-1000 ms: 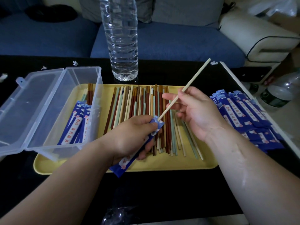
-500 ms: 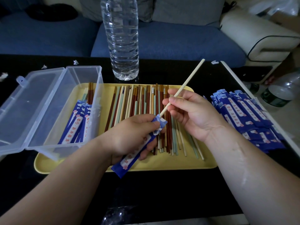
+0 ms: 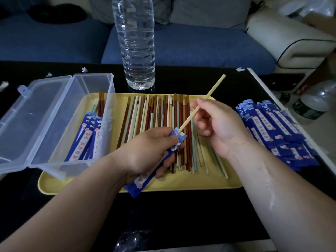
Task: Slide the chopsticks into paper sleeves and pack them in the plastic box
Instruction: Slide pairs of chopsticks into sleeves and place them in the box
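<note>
Feeding one pale chopstick into a blue paper sleeve is the step in hand: the lower tip sits at the sleeve's open mouth, and the rest slants up and away to the right. The left hand has its fingers curled round the sleeve near the mouth, probably to hold the opening steady and in line with the stick. The right hand pinches the chopstick at mid-length between thumb and fingertips, a grip that suits a straight push along the shaft. Loose chopsticks in brown, green and cream lie side by side on a yellow tray, directly beneath both hands. The clear plastic box stands on the tray's left end with its lid folded open to the left; several sleeved chopsticks lie inside. A stack of spare sleeves lies right of the tray, near the right hand. The bench is black and glossy; a water bottle stands behind the tray, with a blue sofa beyond.
</note>
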